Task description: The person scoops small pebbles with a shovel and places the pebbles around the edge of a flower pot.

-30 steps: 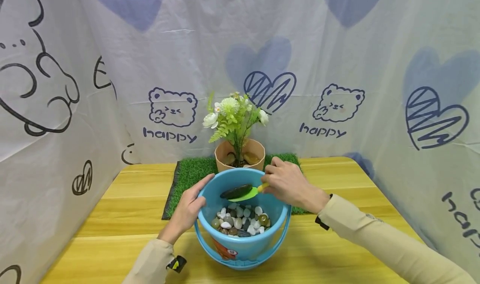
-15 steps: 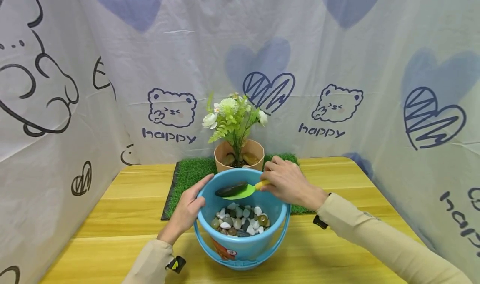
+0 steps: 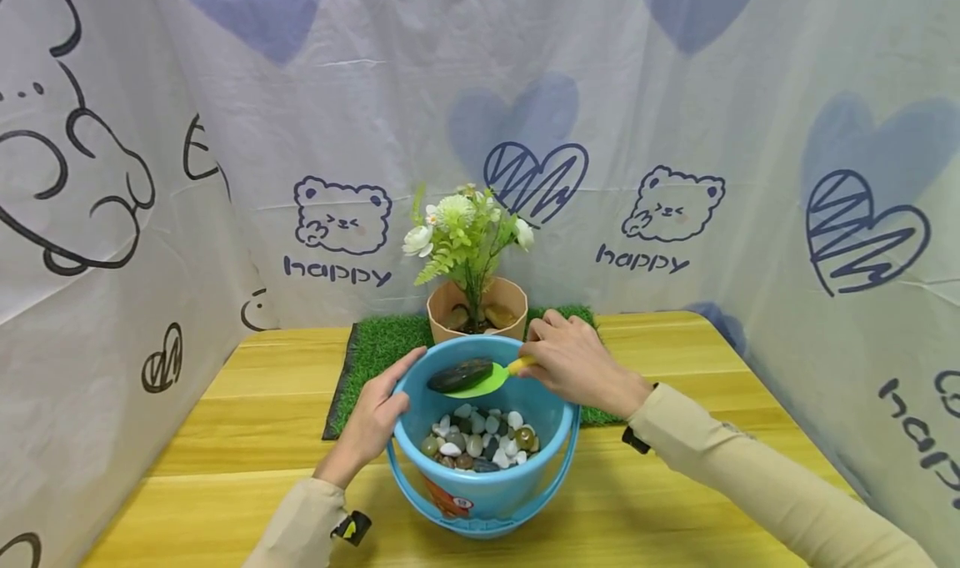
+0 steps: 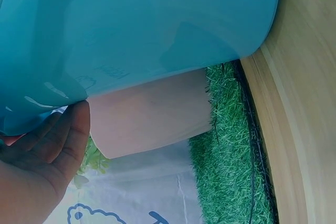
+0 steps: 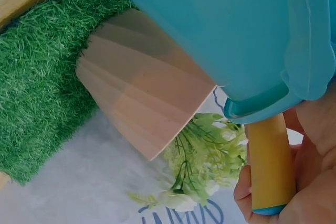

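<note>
A light blue bucket (image 3: 510,495) stands on the table with several white, grey, brown and dark pebbles (image 3: 474,444) at its bottom. My left hand (image 3: 372,414) grips the bucket's left rim, thumb over the edge and fingers along the outer wall. At the right rim, my right hand (image 3: 577,366) holds the yellow handle (image 5: 270,161) of a small toy shovel. Its green blade (image 3: 491,382) reaches inside the bucket, above the pebbles. A large dark oval stone (image 3: 459,375) lies on the blade.
Directly behind the bucket, a peach flowerpot (image 3: 480,305) holds green leaves and white flowers (image 3: 457,218). It stands on a green artificial-grass mat (image 3: 375,347). The wooden table (image 3: 225,418) is enclosed by printed white cloth (image 3: 420,92) at the back and sides.
The shovel and dark stone have shifted slightly left and up inside the bucket, with the blade tilting a little. My left hand stays on the rim.
</note>
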Demonstrator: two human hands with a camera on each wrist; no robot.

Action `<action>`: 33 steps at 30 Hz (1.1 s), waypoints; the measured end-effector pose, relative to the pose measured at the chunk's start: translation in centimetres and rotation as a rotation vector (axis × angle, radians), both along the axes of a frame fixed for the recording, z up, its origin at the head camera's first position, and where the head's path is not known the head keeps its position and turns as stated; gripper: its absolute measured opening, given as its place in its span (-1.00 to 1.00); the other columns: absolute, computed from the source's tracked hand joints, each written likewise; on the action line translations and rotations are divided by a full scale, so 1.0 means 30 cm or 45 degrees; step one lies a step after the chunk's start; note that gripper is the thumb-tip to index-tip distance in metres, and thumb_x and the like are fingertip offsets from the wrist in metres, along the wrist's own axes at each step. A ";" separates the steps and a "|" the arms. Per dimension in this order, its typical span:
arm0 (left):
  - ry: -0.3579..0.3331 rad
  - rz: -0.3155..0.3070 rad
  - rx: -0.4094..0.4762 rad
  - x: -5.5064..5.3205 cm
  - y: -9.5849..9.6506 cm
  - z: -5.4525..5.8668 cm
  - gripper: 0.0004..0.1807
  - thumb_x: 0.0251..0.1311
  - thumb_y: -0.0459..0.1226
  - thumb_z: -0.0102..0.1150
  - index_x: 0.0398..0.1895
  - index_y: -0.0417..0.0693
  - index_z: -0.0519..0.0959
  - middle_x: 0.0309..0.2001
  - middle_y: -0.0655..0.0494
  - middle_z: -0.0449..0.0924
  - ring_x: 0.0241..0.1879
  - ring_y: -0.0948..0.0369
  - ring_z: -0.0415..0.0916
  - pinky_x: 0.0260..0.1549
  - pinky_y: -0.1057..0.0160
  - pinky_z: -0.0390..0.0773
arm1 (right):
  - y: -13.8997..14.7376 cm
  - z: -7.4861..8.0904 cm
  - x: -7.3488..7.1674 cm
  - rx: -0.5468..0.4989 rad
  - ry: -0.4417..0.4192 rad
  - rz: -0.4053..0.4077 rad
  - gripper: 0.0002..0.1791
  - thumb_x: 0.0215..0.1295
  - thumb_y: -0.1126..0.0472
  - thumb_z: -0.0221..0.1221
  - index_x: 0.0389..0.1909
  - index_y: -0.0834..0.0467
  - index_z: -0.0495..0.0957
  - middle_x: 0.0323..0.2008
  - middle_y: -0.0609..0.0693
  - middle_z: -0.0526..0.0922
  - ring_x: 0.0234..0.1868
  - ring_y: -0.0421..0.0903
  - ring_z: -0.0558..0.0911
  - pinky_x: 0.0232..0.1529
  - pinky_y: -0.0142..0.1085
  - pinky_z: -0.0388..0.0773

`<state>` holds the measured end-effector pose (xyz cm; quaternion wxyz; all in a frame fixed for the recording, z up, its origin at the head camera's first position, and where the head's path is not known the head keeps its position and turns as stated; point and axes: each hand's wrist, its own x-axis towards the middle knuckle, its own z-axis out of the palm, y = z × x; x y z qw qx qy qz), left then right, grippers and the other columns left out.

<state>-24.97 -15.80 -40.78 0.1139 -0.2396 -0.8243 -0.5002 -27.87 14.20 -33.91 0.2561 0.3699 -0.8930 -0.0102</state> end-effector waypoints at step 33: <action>-0.030 0.005 0.025 0.009 0.005 0.005 -0.24 0.09 -0.42 -0.21 0.48 -0.03 0.25 0.30 -0.20 0.43 0.07 -0.09 0.60 -0.20 0.26 0.63 | 0.024 -0.037 0.006 -0.281 -0.051 0.053 -0.74 0.07 -0.02 0.39 -0.25 0.01 0.79 -0.33 -0.14 0.64 -0.37 -0.17 0.41 -0.38 -0.35 0.29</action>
